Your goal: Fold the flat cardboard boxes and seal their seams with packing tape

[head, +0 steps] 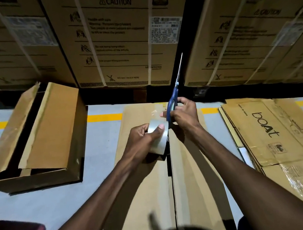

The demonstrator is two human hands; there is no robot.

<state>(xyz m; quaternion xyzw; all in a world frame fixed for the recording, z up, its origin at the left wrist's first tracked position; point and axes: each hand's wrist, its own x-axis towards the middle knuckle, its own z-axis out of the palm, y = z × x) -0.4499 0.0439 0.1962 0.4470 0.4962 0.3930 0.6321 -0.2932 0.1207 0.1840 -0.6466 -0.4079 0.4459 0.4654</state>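
You are about to cut the tape, so keep the strip taut between your hands and bring the blades square across it, close to the roll, so the end that stays on the box can be pressed flat over the seam. Your left hand (145,134) is wrapped round the tape roll (159,138), thumb pressed on its outer face; your right hand (182,115) is closed through the blue handles of the scissors (176,91), whose blades point up and away from you. The two hands sit just beside each other, nearly touching, above the far half of the folded box (190,167) that lies on the floor in front of you. Its centre seam (172,188) runs from the roll straight back toward you and looks unsealed along that stretch, though the dim light makes it hard to be sure; a shiny patch of tape (156,111) shows near the far edge. Once cut, smooth the loose end down before you carry on. An open box (42,138) lies on its side well to your left, and the stack of flat boxes (273,131) waits to your right, both apart from your hands.
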